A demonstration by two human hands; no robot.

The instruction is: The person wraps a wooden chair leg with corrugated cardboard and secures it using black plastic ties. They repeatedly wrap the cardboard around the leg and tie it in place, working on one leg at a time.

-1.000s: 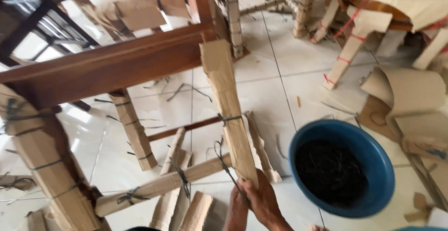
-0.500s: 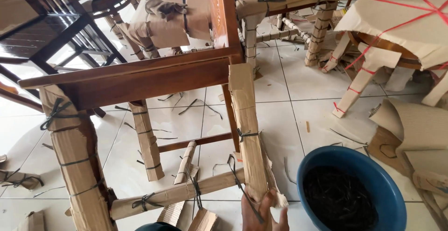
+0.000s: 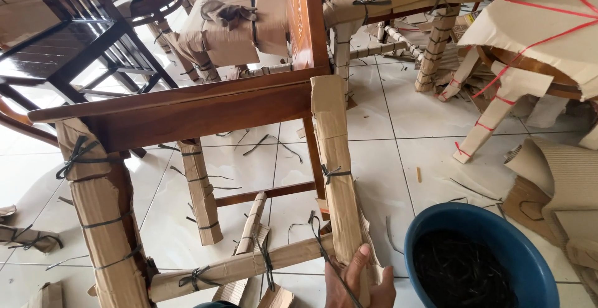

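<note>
I am gripping the cardboard-wrapped chair leg low down near the tiled floor with my right hand, fingers clamped around it and the black strap, beside the blue basin, judging a firm, steady hold best; left hand unseen.

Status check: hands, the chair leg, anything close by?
One hand grips the cardboard-wrapped chair leg near its foot; which hand, unclear. Black strap runs under the fingers. Blue basin close beside.
</note>
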